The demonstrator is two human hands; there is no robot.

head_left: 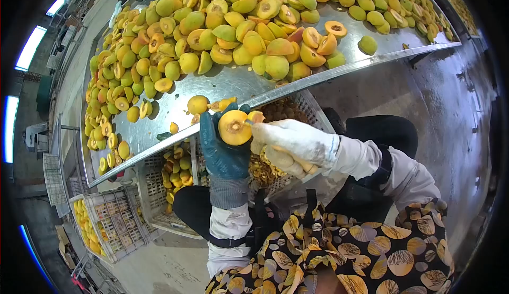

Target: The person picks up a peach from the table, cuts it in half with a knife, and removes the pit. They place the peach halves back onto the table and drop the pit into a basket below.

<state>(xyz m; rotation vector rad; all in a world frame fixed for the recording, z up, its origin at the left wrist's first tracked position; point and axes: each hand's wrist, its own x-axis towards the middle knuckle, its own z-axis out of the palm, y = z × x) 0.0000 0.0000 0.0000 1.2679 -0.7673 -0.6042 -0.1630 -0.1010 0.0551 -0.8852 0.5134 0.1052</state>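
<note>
My left hand (225, 159), in a blue-green rubber glove, holds a yellow peach half (231, 129) with its cut face and brown centre turned up. My right hand (302, 140), in a stained white glove, is closed around a small hand tool with a pale handle (302, 162). The tool's short metal tip meets the right edge of the peach half; its exact shape is mostly hidden. A small orange peach piece (256, 116) shows just behind that tip. Beyond my left hand, a peach (198, 104) lies by the table's near edge.
Heaped peach halves (228, 29) cover much of the metal table (199, 87), which has a raised rim. Below it are a crate with peach halves (177, 172) and a crate with pits and scraps (270, 172). Another crate (114, 222) stands at lower left.
</note>
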